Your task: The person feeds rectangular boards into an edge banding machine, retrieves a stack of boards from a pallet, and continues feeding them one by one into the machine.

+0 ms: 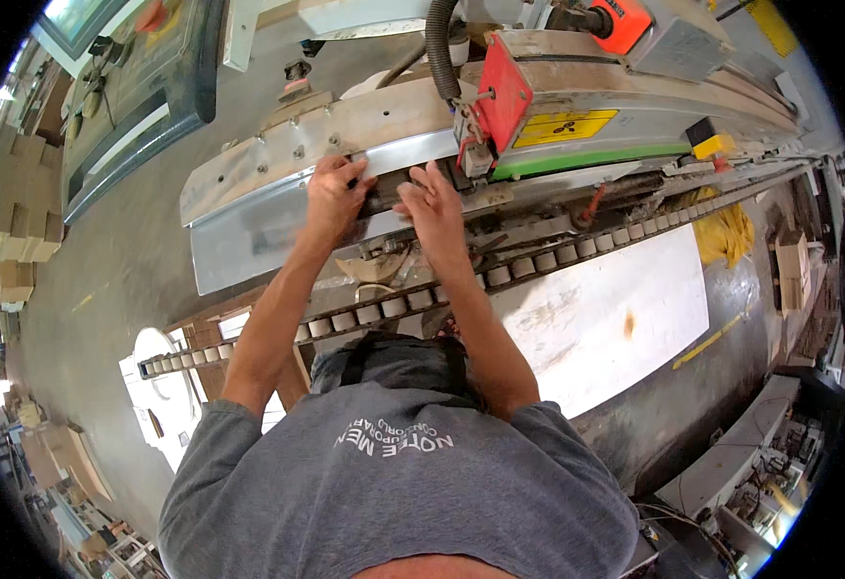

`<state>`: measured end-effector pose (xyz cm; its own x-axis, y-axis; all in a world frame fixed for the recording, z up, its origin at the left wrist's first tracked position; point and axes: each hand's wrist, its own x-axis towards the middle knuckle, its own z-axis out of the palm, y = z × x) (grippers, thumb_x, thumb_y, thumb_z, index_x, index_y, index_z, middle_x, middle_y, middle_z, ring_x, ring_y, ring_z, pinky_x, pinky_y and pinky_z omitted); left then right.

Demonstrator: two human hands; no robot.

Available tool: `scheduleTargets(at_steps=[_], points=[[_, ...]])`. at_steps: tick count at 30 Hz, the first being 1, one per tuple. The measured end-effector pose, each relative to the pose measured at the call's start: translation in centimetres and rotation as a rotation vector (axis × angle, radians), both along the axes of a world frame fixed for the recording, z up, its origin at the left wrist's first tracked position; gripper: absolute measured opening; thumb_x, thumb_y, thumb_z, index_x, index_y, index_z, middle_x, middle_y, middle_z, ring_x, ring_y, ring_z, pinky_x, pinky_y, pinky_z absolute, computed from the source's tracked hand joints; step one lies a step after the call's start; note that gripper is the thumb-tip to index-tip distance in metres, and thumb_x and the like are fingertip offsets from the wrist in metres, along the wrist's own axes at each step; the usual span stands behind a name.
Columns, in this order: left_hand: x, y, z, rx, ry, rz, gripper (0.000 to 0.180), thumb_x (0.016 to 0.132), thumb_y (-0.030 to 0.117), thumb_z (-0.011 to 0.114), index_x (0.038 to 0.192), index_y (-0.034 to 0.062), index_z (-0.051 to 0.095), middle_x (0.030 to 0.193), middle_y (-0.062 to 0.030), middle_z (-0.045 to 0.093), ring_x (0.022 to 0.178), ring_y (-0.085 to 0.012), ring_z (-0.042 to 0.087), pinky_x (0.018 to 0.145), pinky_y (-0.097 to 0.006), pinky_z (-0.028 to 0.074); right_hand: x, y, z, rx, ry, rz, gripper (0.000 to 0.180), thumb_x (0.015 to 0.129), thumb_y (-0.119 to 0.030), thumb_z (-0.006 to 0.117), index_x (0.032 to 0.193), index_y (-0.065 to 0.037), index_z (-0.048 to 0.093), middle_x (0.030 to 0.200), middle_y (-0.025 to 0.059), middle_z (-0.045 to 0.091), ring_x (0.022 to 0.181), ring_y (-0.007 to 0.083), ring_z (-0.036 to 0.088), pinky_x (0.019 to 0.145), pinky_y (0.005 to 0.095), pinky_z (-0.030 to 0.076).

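Note:
At the near end of a large machine, both my hands are over a dark recess (382, 198) between metal plates. My left hand (333, 198) is closed, fingers curled at the recess's left side beside a shiny metal plate (249, 241); whatever is between the fingertips is too small to tell. To its right, my right hand (432, 207) has bent fingers spread apart over the recess, close to a red-and-metal machine head (478, 145). I see nothing held in it. A bolted metal fence (277, 154) runs behind my left hand.
A row of white rollers (393, 307) crosses before my body. Beyond it lies a white panel (606, 318). A ribbed grey hose (439, 53) rises from the machine head. A yellow cloth (726, 232) hangs at right. Stacked cardboard (19, 193) stands at far left.

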<state>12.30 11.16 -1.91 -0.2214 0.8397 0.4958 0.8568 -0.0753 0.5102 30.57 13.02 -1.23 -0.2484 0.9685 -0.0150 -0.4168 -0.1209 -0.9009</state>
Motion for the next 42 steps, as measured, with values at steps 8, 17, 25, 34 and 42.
scheduleTargets(at_steps=[8, 17, 25, 34, 42], points=[[2.9, 1.4, 1.0, 0.111, 0.068, -0.019, 0.023, 0.070, 0.006, 0.080, 0.092, 0.0037, 0.075, 0.084, -0.0133, 0.064, 0.081, -0.0331, 0.061, 0.075, -0.043, 0.051, 6.5, -5.7, 7.2, 0.079, -0.230, 0.163, 0.048, 0.096, -0.009, 0.061, 0.141, 0.001, 0.050, 0.122, 0.0164, 0.067, 0.091, 0.0120, 0.064, 0.075, 0.0265, 0.055], [2.8, 2.8, 0.0, 0.076, -0.073, -0.154, 0.013, 0.071, 0.007, 0.076, 0.083, 0.0033, 0.074, 0.085, -0.0151, 0.066, 0.088, -0.0360, 0.064, 0.078, -0.045, 0.052, 8.7, -13.4, 8.1, 0.186, -0.310, 0.111, 0.041, 0.097, 0.000, 0.058, 0.138, 0.000, 0.054, 0.119, 0.0121, 0.067, 0.090, 0.0114, 0.063, 0.071, 0.0259, 0.054], [2.4, 3.3, 0.4, 0.065, -0.046, -0.198, 0.014, 0.076, 0.012, 0.078, 0.084, 0.0016, 0.073, 0.086, -0.0175, 0.068, 0.083, -0.0366, 0.066, 0.075, -0.044, 0.055, 9.9, -22.0, 7.0, 0.084, -0.549, 0.068, 0.042, 0.096, -0.005, 0.061, 0.138, 0.000, 0.055, 0.119, 0.0132, 0.066, 0.098, 0.0148, 0.065, 0.077, 0.0272, 0.054], [6.0, 6.4, 0.4, 0.146, 0.046, -0.204, 0.024, 0.078, 0.019, 0.079, 0.093, 0.0010, 0.072, 0.093, -0.0159, 0.068, 0.085, -0.0352, 0.066, 0.078, -0.044, 0.054, 12.4, -23.7, 6.1, 0.202, -0.654, 0.099, 0.042, 0.096, 0.000, 0.060, 0.138, -0.002, 0.055, 0.123, 0.0092, 0.065, 0.096, 0.0115, 0.063, 0.073, 0.0252, 0.053], [7.8, -14.1, 9.8, 0.125, -0.364, -0.030, 0.036, 0.081, 0.009, 0.077, 0.116, 0.0018, 0.071, 0.089, -0.0078, 0.067, 0.068, -0.0165, 0.058, 0.063, -0.031, 0.050, 16.2, -21.7, 6.7, 0.316, -0.439, 0.183, 0.040, 0.095, -0.001, 0.061, 0.134, -0.005, 0.059, 0.118, 0.0128, 0.069, 0.094, 0.0131, 0.065, 0.081, 0.0278, 0.054]])
